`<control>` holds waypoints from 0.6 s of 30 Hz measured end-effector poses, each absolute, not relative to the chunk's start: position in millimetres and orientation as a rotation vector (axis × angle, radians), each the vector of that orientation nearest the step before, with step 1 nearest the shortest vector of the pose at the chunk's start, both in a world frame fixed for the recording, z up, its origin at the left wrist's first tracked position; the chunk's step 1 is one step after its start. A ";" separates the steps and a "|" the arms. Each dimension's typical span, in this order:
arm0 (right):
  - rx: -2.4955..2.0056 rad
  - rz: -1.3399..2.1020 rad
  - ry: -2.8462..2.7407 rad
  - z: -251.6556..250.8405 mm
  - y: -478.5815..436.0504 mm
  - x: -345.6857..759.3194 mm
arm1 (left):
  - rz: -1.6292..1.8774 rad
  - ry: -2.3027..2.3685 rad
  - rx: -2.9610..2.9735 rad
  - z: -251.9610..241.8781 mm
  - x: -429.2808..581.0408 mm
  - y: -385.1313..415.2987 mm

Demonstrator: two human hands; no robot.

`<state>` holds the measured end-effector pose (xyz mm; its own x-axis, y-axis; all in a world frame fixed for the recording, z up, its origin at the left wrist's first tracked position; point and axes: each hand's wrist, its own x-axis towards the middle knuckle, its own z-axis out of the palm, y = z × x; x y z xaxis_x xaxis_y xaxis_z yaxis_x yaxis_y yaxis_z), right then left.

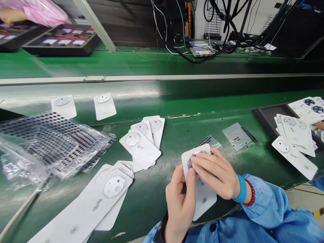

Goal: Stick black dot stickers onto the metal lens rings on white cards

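Observation:
My left hand (pixel 180 202) grips a white card (pixel 205 199) from below, thumb along its left edge. A round silvery part (pixel 192 158) sits near the card's top. My right hand (pixel 215 173) lies over the card, its fingertips pressed on that round part. Both hands hover just above the green bench (pixel 177 135) near its front edge. I wear blue sleeves, with a blue band and a red bead bracelet (pixel 249 194) on my right wrist.
More white cards (pixel 141 143) lie fanned to the left, and a stack of them (pixel 101 199) sits at the lower left. Perforated sheets in plastic (pixel 50 141) fill the far left. A small dotted sheet (pixel 236 135) and tweezers (pixel 250 135) lie to the right. A black tray (pixel 268 116) with cards stands at the far right.

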<state>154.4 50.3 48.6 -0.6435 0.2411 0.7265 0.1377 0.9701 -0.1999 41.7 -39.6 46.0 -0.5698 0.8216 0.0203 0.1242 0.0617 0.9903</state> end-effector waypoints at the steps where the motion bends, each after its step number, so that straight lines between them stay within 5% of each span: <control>1: -0.256 0.133 -2.284 48.3 49.6 155.8 | 1.561 1.782 0.940 47.3 41.6 -39.2; 14: -0.447 0.738 -2.037 47.2 42.0 165.1 | 1.676 1.907 0.728 62.0 49.6 -35.6; 18: -0.638 1.346 -1.908 30.0 32.0 172.2 | 1.787 2.046 0.614 27.3 29.2 -49.8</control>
<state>172.2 32.0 30.0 -0.6297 0.7308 0.2635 -0.0029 0.3369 -0.9415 29.2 -49.8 27.3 -0.8430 0.5377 0.0179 0.0901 0.1083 0.9900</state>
